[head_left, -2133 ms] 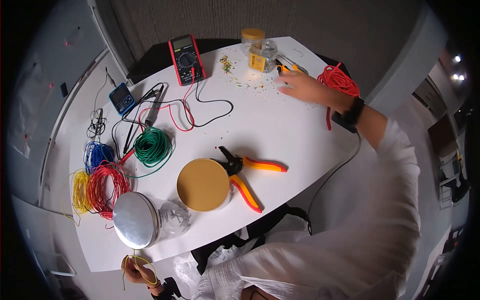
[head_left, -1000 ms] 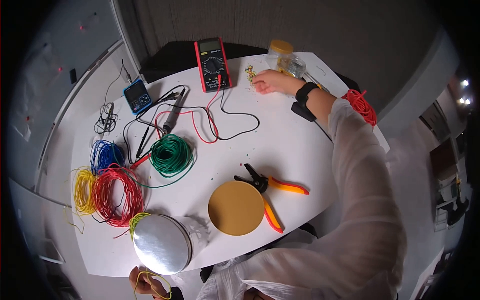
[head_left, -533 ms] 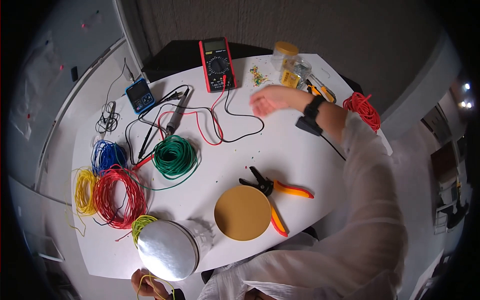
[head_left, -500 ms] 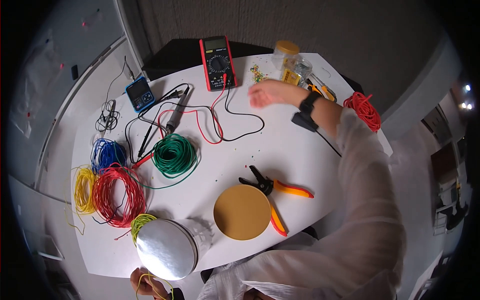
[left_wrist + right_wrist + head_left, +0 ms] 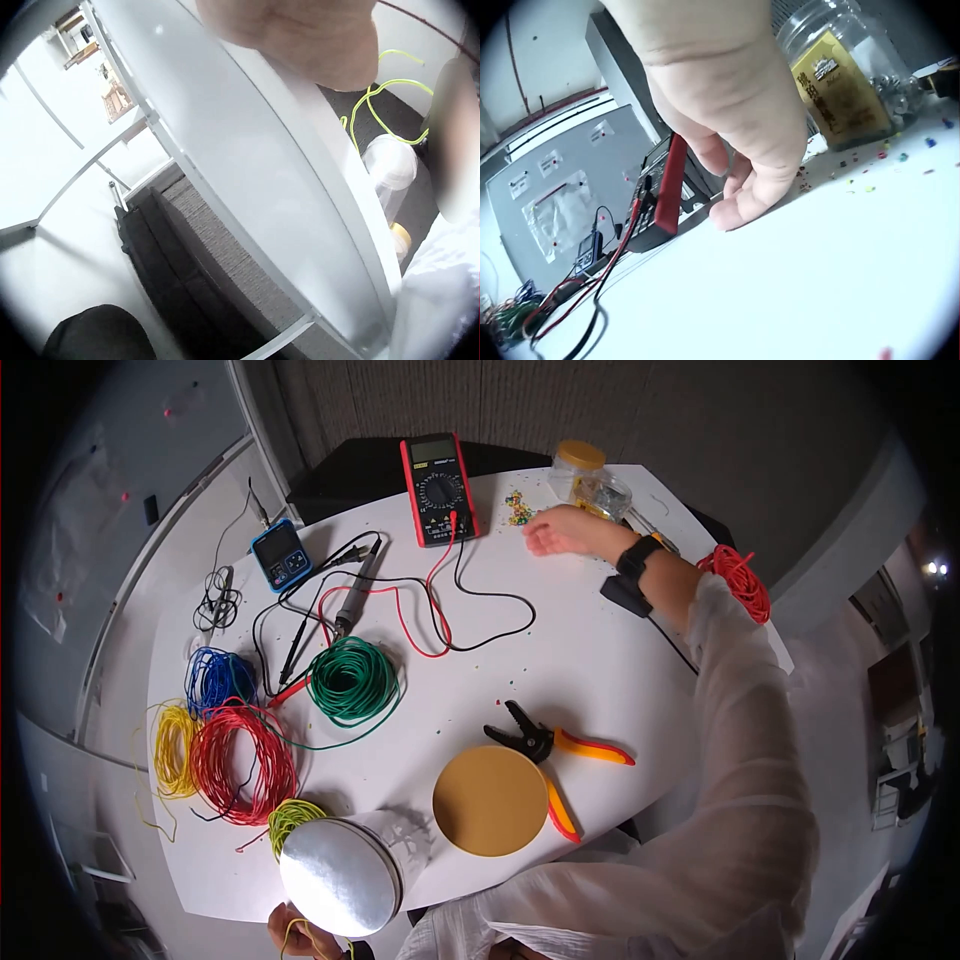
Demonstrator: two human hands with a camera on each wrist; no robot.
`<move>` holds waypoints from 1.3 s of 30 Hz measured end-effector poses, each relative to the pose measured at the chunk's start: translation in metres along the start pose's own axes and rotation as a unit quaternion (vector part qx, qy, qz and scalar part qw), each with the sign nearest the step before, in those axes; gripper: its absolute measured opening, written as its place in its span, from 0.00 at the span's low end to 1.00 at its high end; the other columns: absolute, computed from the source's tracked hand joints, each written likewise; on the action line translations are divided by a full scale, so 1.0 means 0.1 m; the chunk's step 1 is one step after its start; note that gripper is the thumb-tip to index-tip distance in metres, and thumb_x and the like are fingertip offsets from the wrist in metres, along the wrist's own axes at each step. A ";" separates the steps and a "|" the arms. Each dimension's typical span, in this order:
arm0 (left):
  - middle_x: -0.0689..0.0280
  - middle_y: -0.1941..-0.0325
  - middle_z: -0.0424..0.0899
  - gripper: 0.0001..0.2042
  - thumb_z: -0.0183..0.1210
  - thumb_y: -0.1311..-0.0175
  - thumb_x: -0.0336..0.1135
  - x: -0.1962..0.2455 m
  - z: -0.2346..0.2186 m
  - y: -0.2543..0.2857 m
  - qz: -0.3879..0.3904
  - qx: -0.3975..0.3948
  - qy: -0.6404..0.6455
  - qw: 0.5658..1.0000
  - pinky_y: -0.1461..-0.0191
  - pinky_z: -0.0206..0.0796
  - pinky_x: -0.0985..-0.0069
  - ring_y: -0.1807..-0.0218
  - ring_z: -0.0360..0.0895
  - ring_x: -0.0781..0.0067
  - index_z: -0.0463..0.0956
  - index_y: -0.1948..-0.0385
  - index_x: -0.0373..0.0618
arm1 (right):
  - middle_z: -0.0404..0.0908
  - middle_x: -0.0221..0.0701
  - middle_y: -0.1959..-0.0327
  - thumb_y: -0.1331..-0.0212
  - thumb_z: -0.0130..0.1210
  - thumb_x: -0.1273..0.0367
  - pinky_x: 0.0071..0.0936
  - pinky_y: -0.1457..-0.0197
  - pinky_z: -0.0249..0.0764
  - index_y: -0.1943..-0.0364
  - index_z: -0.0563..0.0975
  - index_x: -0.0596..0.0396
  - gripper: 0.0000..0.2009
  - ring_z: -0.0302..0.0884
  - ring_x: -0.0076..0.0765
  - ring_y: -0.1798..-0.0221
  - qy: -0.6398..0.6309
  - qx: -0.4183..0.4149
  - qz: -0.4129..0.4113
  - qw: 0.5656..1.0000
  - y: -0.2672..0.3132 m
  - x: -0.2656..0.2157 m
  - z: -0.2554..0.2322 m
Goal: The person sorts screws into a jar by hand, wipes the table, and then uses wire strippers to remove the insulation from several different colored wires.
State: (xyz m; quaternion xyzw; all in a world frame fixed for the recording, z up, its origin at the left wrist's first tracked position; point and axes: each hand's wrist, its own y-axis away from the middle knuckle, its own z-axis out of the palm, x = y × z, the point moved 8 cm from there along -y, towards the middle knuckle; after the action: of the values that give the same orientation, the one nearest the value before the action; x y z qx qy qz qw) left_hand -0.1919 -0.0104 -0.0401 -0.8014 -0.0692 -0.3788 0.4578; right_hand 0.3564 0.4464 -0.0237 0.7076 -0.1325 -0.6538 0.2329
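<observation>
My right hand [image 5: 572,532] is low over the far part of the white table, beside a heap of tiny coloured scraps [image 5: 517,509]. In the right wrist view its fingers bend loosely down, fingertips [image 5: 727,215] at the tabletop and nothing gripped. Behind it stands a clear jar [image 5: 847,90] with a gold label and small metal pieces inside. My left hand [image 5: 293,930], below the near table edge, holds a yellow-green wire [image 5: 409,140] that hangs in loops. A silver-lidded jar [image 5: 338,875] partly hides this hand from the head camera.
Wire strippers [image 5: 535,738] with orange handles lie beside a gold-lidded jar [image 5: 490,800]. Red [image 5: 243,763], green [image 5: 352,682], blue [image 5: 218,680] and yellow [image 5: 176,750] wire coils cover the left side. A multimeter [image 5: 440,490] with trailing leads stands at the back; another red coil [image 5: 738,582] lies far right.
My right hand has moved from the pliers near the jar leftward to the scraps, then shifted about beside them. My left hand keeps the wire. The head view has shifted.
</observation>
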 end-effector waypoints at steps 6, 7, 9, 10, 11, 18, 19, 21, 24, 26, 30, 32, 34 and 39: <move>0.65 0.84 0.71 0.19 0.57 0.42 0.46 0.07 -0.10 0.08 -0.008 0.014 -0.016 1.000 0.83 0.50 0.81 0.85 0.61 0.80 0.71 0.76 0.34 | 0.75 0.37 0.64 0.44 0.51 0.68 0.30 0.50 0.74 0.62 0.74 0.62 0.11 0.75 0.35 0.59 -0.046 0.065 -0.132 0.988 -0.70 -0.44 -0.13; 0.65 0.84 0.71 0.19 0.57 0.42 0.46 0.08 -0.10 0.07 -0.007 0.018 -0.016 1.000 0.83 0.50 0.81 0.85 0.62 0.80 0.71 0.76 0.34 | 0.75 0.35 0.64 0.45 0.51 0.66 0.29 0.52 0.74 0.61 0.74 0.61 0.12 0.75 0.34 0.59 -0.041 0.077 -0.119 0.989 -0.71 -0.48 -0.14; 0.65 0.84 0.71 0.19 0.57 0.42 0.46 0.08 -0.10 0.04 -0.005 0.022 -0.017 1.000 0.83 0.50 0.81 0.85 0.62 0.80 0.71 0.76 0.34 | 0.75 0.35 0.64 0.45 0.52 0.66 0.29 0.52 0.74 0.61 0.74 0.60 0.12 0.75 0.34 0.59 -0.043 0.066 -0.137 0.987 -0.66 -0.56 -0.19; 0.65 0.84 0.71 0.19 0.57 0.42 0.46 0.08 -0.10 0.04 -0.006 0.022 -0.017 1.000 0.83 0.50 0.81 0.85 0.62 0.80 0.71 0.76 0.34 | 0.75 0.35 0.64 0.46 0.53 0.66 0.28 0.53 0.74 0.61 0.74 0.60 0.13 0.75 0.34 0.59 -0.046 0.057 -0.149 0.986 -0.61 -0.58 -0.21; 0.65 0.84 0.71 0.19 0.57 0.42 0.46 0.07 -0.10 0.04 -0.008 0.019 -0.018 1.000 0.83 0.50 0.81 0.85 0.62 0.80 0.71 0.76 0.34 | 0.76 0.34 0.68 0.46 0.53 0.66 0.27 0.58 0.75 0.64 0.75 0.60 0.11 0.75 0.32 0.64 -0.036 0.062 -0.151 0.986 -0.46 -0.59 -0.20; 0.65 0.84 0.71 0.19 0.57 0.42 0.46 -0.02 -0.09 0.08 -0.023 0.008 -0.011 1.000 0.82 0.50 0.81 0.85 0.62 0.79 0.71 0.76 0.34 | 0.72 0.31 0.83 0.50 0.52 0.68 0.26 0.82 0.69 0.78 0.73 0.57 0.07 0.72 0.29 0.83 0.328 0.015 -0.005 0.945 0.46 -0.01 -0.32; 0.65 0.84 0.71 0.19 0.57 0.42 0.46 -0.03 -0.09 0.09 -0.025 0.011 -0.009 1.000 0.82 0.50 0.81 0.85 0.62 0.79 0.71 0.76 0.34 | 0.71 0.31 0.85 0.50 0.50 0.68 0.25 0.85 0.68 0.79 0.73 0.57 0.07 0.71 0.29 0.85 0.405 0.019 0.033 0.913 0.61 0.10 -0.33; 0.64 0.84 0.72 0.19 0.57 0.42 0.46 -0.03 -0.07 0.11 -0.028 0.012 -0.004 1.000 0.82 0.50 0.81 0.85 0.62 0.79 0.71 0.76 0.34 | 0.75 0.35 0.82 0.52 0.48 0.69 0.27 0.84 0.68 0.79 0.75 0.58 0.07 0.73 0.29 0.84 0.403 0.095 0.058 0.909 0.67 0.28 -0.46; 0.64 0.84 0.72 0.19 0.57 0.42 0.46 -0.02 -0.05 0.11 -0.028 0.012 0.005 1.000 0.82 0.50 0.81 0.85 0.62 0.79 0.71 0.76 0.34 | 0.78 0.43 0.76 0.51 0.45 0.69 0.33 0.77 0.72 0.77 0.76 0.60 0.09 0.75 0.37 0.80 0.500 0.113 0.012 0.858 0.47 0.20 -0.49; 0.64 0.84 0.72 0.19 0.57 0.42 0.46 0.00 -0.09 0.11 -0.026 0.012 0.003 1.000 0.82 0.51 0.81 0.85 0.62 0.79 0.71 0.76 0.34 | 0.79 0.47 0.73 0.51 0.43 0.69 0.36 0.71 0.74 0.76 0.76 0.61 0.10 0.77 0.43 0.77 0.586 0.093 -0.029 0.804 0.19 0.18 -0.41; 0.64 0.84 0.72 0.19 0.57 0.42 0.46 0.05 -0.22 0.12 -0.026 0.024 -0.009 0.999 0.82 0.51 0.81 0.84 0.62 0.79 0.71 0.76 0.34 | 0.78 0.47 0.70 0.47 0.42 0.67 0.41 0.60 0.71 0.72 0.75 0.61 0.12 0.75 0.53 0.65 0.621 0.223 -0.256 0.706 -0.02 -0.27 -0.04; 0.64 0.83 0.72 0.19 0.57 0.42 0.46 0.06 -0.25 0.14 -0.028 0.031 -0.015 0.999 0.82 0.51 0.81 0.84 0.62 0.79 0.71 0.76 0.34 | 0.78 0.47 0.67 0.46 0.42 0.67 0.42 0.56 0.70 0.71 0.75 0.59 0.12 0.73 0.57 0.61 0.592 0.253 -0.266 0.718 -0.19 -0.38 -0.04; 0.64 0.83 0.72 0.19 0.57 0.42 0.46 0.07 -0.26 0.12 -0.026 0.037 -0.018 0.999 0.82 0.51 0.81 0.84 0.62 0.79 0.71 0.76 0.34 | 0.78 0.45 0.67 0.47 0.45 0.64 0.42 0.58 0.70 0.70 0.76 0.56 0.11 0.75 0.54 0.62 0.581 0.270 -0.276 0.717 -0.55 -0.52 -0.14; 0.64 0.83 0.72 0.19 0.57 0.42 0.46 0.05 -0.25 0.06 -0.029 0.033 -0.023 0.999 0.82 0.51 0.81 0.84 0.63 0.79 0.71 0.76 0.34 | 0.79 0.44 0.70 0.49 0.51 0.64 0.41 0.59 0.70 0.70 0.77 0.55 0.10 0.76 0.50 0.63 0.562 0.243 -0.302 0.731 -0.50 -0.80 -0.11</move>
State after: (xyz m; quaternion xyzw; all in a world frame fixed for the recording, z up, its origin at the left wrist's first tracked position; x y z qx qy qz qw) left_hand -0.1991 -0.0348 -0.0332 -0.7918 -0.1150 -0.3709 0.4714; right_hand 0.3527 0.5305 0.0203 0.9810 0.0890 -0.1189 -0.1246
